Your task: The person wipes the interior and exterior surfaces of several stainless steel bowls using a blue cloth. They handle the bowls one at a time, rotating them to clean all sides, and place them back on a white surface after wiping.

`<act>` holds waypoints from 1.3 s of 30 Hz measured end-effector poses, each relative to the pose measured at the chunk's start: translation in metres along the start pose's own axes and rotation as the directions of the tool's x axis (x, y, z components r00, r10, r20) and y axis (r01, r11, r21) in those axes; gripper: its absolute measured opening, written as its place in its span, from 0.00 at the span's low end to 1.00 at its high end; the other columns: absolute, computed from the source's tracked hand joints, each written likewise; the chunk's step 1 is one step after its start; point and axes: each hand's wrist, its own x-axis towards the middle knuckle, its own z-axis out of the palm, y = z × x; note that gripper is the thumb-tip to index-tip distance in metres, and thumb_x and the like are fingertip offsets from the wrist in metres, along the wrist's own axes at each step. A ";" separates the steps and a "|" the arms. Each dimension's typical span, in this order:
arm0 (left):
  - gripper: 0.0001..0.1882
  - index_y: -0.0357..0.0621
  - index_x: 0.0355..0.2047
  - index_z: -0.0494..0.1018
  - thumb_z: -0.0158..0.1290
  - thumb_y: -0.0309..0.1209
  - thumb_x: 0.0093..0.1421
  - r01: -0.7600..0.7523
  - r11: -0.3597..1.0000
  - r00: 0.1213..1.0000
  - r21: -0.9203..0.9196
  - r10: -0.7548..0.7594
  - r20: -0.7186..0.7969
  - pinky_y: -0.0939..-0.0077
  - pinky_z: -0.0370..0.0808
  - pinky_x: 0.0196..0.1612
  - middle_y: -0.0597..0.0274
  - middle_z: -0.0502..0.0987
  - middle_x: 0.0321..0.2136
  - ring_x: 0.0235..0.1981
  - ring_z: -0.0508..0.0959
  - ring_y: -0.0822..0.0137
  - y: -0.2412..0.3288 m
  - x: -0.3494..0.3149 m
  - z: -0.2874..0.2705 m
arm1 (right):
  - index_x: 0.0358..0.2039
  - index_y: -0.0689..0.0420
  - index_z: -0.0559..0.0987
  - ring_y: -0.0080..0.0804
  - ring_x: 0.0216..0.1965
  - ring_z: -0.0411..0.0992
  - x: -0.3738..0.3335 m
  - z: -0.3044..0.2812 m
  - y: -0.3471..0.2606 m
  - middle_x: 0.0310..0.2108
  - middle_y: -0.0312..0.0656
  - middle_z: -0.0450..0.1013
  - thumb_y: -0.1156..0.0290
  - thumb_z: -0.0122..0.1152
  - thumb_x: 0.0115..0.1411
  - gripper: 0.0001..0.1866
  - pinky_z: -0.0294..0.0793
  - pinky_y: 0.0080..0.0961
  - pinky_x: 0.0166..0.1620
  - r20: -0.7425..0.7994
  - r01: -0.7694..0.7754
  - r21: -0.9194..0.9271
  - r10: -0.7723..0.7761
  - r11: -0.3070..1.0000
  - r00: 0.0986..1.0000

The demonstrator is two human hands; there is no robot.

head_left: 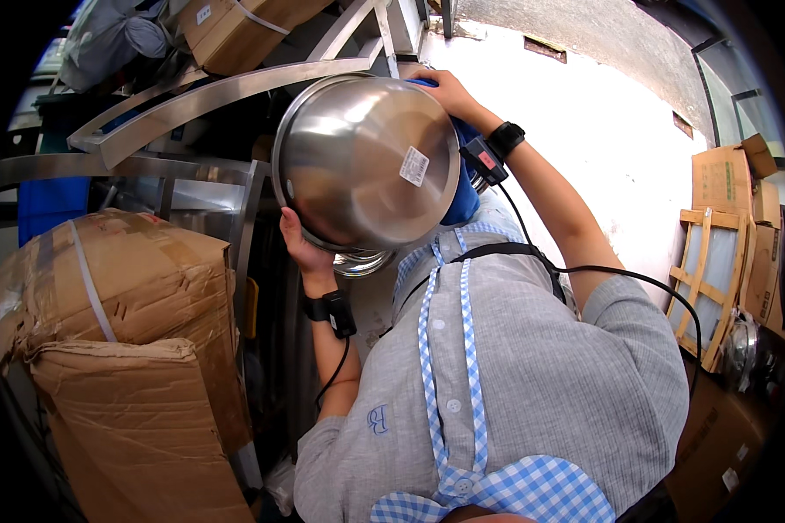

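Note:
A large stainless steel bowl (366, 161) with a white sticker on its underside is held up in front of my chest, its bottom turned toward me. My left hand (298, 242) grips its lower left rim. Over the upper right rim, my right hand (449, 90) holds on. Both wrists wear black bands with cables. A second steel rim (364, 262) shows just under the bowl. Something blue (464, 199) sits behind the bowl, mostly hidden.
Taped cardboard boxes (122, 296) stand close at my left. A steel shelf frame (209, 96) carries another box (235, 30) above. At the right are a wooden crate (711, 279), more cartons (724, 174) and a shiny steel pot (741, 349). Bright pavement (602, 131) lies ahead.

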 end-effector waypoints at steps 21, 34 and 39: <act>0.32 0.41 0.61 0.60 0.40 0.52 0.67 0.060 0.931 0.952 -0.361 -0.162 -0.259 0.52 0.62 0.61 0.54 0.64 0.60 0.60 0.65 0.52 -0.031 0.023 -0.055 | 0.37 0.54 0.74 0.40 0.33 0.72 -0.077 0.036 -0.152 0.32 0.41 0.69 0.66 0.66 0.49 0.15 0.69 0.32 0.35 -0.087 0.457 -0.306 -0.502 0.835 0.860; 0.31 0.42 0.60 0.61 0.42 0.52 0.66 0.076 0.982 0.974 -0.172 -0.110 -0.199 0.58 0.62 0.60 0.56 0.67 0.56 0.57 0.67 0.58 -0.006 0.003 0.002 | 0.36 0.54 0.74 0.45 0.31 0.72 -0.060 0.021 -0.113 0.32 0.43 0.71 0.65 0.66 0.50 0.15 0.70 0.37 0.34 -0.159 0.244 -0.417 -0.334 0.876 0.929; 0.26 0.41 0.57 0.64 0.43 0.48 0.67 0.148 0.967 0.979 -0.209 -0.173 -0.110 0.61 0.69 0.55 0.57 0.71 0.52 0.51 0.73 0.60 -0.025 0.017 -0.008 | 0.37 0.52 0.72 0.39 0.29 0.71 -0.088 0.050 -0.156 0.31 0.40 0.68 0.64 0.65 0.52 0.14 0.68 0.31 0.33 0.106 0.573 -0.326 -0.573 0.752 0.812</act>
